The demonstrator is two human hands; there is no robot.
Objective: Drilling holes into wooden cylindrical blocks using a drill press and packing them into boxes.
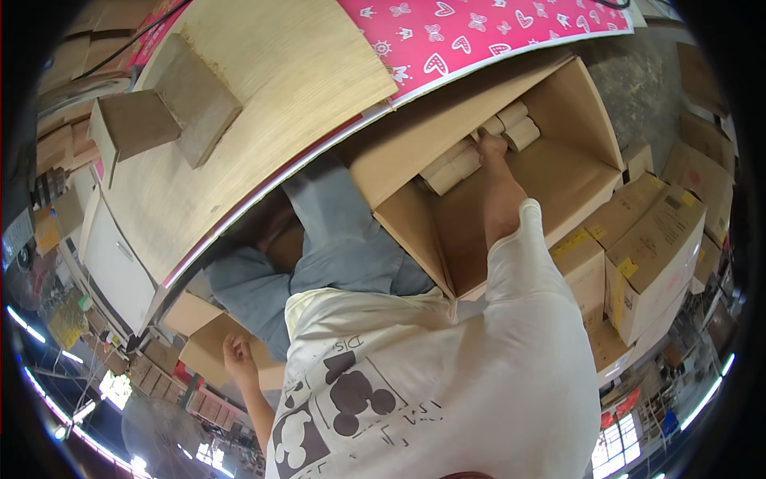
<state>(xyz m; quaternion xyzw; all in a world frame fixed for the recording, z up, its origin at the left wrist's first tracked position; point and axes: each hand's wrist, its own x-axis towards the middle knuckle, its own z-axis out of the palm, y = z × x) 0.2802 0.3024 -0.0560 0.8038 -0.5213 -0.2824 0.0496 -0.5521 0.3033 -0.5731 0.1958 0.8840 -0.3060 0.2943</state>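
Tan cylindrical pieces (523, 134) lie in a row along one inner wall of the large open carton (566, 174), between one and two o'clock. At the row's middle is the right hand (492, 145); how far its fingers are open, or whether they grip a piece, I cannot tell. Towards eight o'clock, the left hand (238, 354) hangs empty near a smaller carton (203, 345), fingers loosely curled

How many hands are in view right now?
2: the right hand at the brown bundles inside the big box, and the left hand by the small box.
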